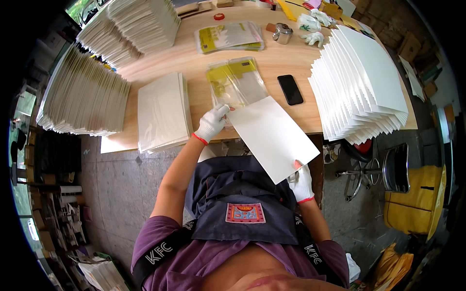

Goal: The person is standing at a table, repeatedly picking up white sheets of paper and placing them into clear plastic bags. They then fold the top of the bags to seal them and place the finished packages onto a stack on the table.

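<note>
A blank white board is held at a slant over the table's near edge. My right hand, in a white glove with a red cuff, grips its lower right corner, thumb on top. At the board's upper left corner my left hand, gloved alike, is closed in a pinch; whether a bag edge is also between its fingers is hidden. Clear plastic bags with yellow-green print lie flat just beyond, partly under the board. Left of them rests a low stack of bagged white boards.
Tall stacks of bagged boards stand at the left, and a leaning stack of white boards at the right. A black phone, more bags, a metal tape dispenser and spare gloves lie on the wooden table. A chair stands right.
</note>
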The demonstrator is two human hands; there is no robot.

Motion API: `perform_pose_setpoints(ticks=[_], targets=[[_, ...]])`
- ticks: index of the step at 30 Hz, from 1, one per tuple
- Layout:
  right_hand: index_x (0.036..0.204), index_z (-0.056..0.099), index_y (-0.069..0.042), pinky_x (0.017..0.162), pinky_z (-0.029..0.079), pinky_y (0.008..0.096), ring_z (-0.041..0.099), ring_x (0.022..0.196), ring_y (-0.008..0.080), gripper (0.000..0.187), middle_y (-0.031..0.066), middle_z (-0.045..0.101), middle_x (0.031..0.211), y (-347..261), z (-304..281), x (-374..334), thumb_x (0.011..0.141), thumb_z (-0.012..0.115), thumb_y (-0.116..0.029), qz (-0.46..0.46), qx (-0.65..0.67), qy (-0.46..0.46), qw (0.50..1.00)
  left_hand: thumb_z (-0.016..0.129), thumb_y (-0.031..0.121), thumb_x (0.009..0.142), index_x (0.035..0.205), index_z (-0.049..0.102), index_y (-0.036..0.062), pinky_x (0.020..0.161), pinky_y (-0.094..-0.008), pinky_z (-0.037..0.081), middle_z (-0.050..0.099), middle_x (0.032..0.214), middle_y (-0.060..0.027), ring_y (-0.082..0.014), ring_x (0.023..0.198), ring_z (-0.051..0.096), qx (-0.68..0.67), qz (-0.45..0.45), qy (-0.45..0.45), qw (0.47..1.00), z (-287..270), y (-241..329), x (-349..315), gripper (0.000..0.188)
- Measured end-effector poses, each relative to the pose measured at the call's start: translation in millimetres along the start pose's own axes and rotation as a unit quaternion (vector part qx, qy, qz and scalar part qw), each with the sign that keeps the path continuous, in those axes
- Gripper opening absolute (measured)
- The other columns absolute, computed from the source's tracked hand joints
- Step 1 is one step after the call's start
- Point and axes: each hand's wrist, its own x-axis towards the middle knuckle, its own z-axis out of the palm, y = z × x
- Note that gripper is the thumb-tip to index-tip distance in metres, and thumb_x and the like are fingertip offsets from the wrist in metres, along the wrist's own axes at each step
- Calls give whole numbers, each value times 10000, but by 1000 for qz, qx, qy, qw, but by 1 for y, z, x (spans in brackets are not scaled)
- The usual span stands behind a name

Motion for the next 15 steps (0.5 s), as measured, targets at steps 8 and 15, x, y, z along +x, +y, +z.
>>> perform_pose_setpoints(ticks=[8,15], targets=[[990,533,-67,403,381,218,531,502,98,171,27,580,700,14,35,-27,914,530,-220,-35,-35,-46,998,568,-85,792,1406,163,88,804,-327,516,545,1150,-109,-201,1023,551,-472,-164,399,769,96,19,-19,755],[1020,526,-44,395,433,243,590,549,122,209,44,612,736,4,43,-38,926,531,-231,-13,-96,-50,994,655,127,809,1271,410,81,850,-335,495,560,1159,-118,-207,1072,534,-364,-132,114,915,140,38,-25,525]])
